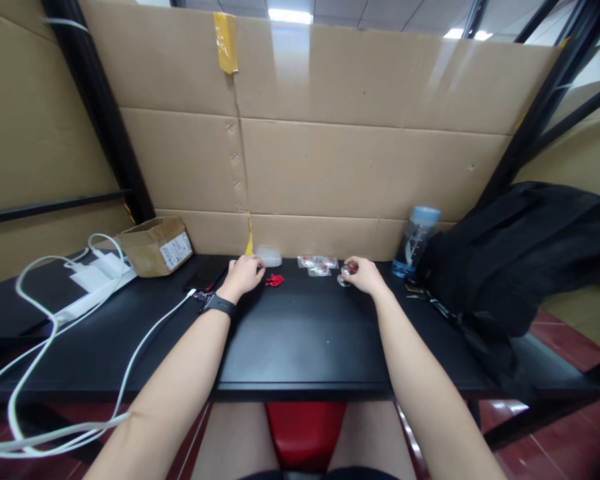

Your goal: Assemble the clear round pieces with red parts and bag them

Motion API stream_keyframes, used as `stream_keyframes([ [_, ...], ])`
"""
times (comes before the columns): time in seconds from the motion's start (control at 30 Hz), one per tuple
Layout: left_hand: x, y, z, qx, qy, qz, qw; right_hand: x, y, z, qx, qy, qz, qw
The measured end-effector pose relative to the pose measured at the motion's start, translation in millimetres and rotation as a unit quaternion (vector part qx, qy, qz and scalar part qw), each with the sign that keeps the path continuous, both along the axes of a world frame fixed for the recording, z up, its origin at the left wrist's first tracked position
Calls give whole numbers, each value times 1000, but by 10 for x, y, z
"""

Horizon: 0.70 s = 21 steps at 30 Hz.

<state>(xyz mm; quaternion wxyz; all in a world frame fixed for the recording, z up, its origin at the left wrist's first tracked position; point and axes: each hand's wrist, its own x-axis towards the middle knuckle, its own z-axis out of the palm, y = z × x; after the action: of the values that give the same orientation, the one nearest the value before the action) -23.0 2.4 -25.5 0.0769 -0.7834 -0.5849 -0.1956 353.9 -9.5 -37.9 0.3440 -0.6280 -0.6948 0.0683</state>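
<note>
My left hand (247, 273), with a dark watch on its wrist, is over the table's far part, just left of a small heap of red pieces (275, 281). Its fingers are bent, and whatever they might hold is hidden. Right behind it lies a clear plastic container (269, 257). My right hand (363, 273) has its thumb and fingers closed on a small, shiny round item (345, 276), too small to identify. Between the hands, nearer the right one, are small clear bags (318, 264) with red bits in them.
A black table (305, 347) stands before a cardboard wall. On the left are an open cardboard box (156, 247), a white power strip (97, 288), white cables and a dark phone (204, 275). A blue-lidded bottle (416, 241) and a black backpack (515, 260) are on the right.
</note>
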Motion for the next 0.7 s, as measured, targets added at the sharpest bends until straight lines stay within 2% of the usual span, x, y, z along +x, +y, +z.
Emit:
stream_keyframes([
  [0.13,-9,69,-79,-35,19,-34,999,-19,-6,9,-1,5,1,1000],
  [0.27,24,91,-115,-33,30,-19,999,-33,-9,14,-1,8,6,1000],
  [0.53,-12,95,-72,-42,39,-16,998,-50,-2,0,6,1,14,1000],
  [0.7,-4,113,-125,-36,36,-14,999,-56,7,-8,3,-2,19,1000],
])
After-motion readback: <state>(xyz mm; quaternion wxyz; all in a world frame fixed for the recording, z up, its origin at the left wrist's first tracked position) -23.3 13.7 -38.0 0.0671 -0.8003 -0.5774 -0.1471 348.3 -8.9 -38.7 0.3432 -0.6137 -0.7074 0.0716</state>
